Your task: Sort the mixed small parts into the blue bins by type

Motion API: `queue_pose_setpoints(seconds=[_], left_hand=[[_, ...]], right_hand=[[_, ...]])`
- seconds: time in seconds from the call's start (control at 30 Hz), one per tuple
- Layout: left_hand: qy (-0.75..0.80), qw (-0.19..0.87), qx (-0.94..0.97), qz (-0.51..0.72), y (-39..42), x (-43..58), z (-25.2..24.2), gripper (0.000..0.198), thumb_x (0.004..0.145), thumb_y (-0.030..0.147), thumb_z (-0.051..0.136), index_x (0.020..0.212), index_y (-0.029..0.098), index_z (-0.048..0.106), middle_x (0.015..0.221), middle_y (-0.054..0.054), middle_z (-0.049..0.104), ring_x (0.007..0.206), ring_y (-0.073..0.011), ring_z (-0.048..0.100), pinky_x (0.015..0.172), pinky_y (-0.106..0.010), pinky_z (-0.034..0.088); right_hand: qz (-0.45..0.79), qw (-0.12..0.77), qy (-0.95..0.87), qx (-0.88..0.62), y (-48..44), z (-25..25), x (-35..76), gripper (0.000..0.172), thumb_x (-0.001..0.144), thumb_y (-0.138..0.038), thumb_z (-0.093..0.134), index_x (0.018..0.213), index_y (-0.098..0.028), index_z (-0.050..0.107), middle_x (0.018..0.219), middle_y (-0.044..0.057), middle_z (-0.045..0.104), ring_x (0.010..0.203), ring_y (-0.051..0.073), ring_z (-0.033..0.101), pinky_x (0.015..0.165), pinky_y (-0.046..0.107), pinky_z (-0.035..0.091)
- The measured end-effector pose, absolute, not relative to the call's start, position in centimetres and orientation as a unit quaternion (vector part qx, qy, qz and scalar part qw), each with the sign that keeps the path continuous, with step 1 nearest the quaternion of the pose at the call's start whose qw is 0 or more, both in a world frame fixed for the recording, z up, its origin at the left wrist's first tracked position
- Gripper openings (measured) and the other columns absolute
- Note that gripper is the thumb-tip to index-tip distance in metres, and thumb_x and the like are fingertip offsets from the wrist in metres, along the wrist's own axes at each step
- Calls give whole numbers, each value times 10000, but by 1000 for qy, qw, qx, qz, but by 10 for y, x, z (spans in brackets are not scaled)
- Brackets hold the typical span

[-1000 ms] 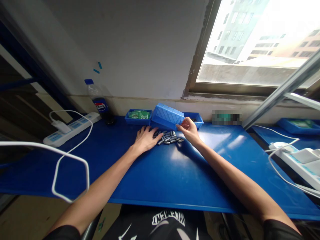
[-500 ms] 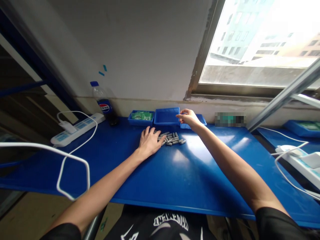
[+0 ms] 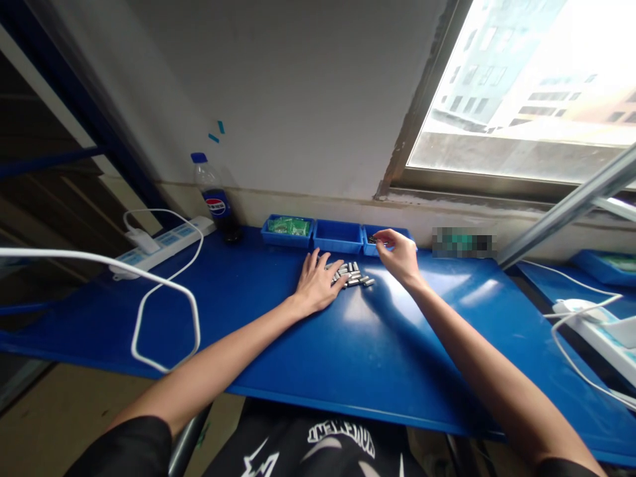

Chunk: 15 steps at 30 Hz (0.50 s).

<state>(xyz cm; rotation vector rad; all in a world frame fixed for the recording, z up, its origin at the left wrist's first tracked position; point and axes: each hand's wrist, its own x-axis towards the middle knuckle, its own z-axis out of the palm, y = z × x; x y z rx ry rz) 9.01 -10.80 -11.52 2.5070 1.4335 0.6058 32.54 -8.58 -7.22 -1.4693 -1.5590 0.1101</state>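
A heap of small grey metal parts [image 3: 354,275] lies on the blue table [image 3: 318,344]. My left hand [image 3: 318,285] rests flat beside the heap's left edge, fingers stretched out and touching it. My right hand [image 3: 397,254] hovers over the right blue tray [image 3: 371,249], fingers pinched on a small dark part. The middle blue tray [image 3: 338,236] stands upright at the wall. The left blue tray [image 3: 288,230] holds green packets.
A cola bottle [image 3: 214,199] stands at the wall. A white power strip [image 3: 163,244] with a looping white cable [image 3: 149,291] lies at the left. Another white strip and cable [image 3: 591,318] and a further blue tray [image 3: 606,262] are at the right.
The middle tray, tipped over the heap a second ago, now stands upright at the wall. My right hand let it go and moved to the right tray. My left hand stayed by the heap.
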Motion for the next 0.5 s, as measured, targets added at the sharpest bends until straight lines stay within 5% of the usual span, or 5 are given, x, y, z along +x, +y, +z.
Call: queue_pose_setpoints(seconds=[0.17, 0.33, 0.5], left_hand=[[476, 77, 848, 222, -99, 104, -120, 538, 1033, 547, 423, 1456, 270, 607, 1520, -127, 528, 1480, -403, 359, 1258, -639, 225], [448, 82, 852, 258, -95, 116, -121, 429, 1043, 419, 444, 1349, 232, 679, 1427, -127, 590, 1409, -361, 427, 1219, -592, 338], [379, 83, 858, 337, -90, 114, -119, 305, 1004, 312, 533, 1190, 183, 738, 1196, -126, 678, 1257, -289, 534, 1133, -452, 467]], right_hand=[[14, 418, -662, -622, -117, -94, 328, 248, 882, -319, 584, 1049, -201, 724, 930, 61, 745, 646, 170, 617, 747, 341, 517], [90, 313, -688, -649, -129, -107, 325, 165, 837, -289, 598, 826, -195, 734, 838, 77, 740, 706, 205, 664, 738, 338, 517], [242, 378, -657, -606, -130, -109, 309, 149, 810, -263, 605, 846, -200, 734, 738, 44, 748, 674, 205, 717, 668, 300, 552]])
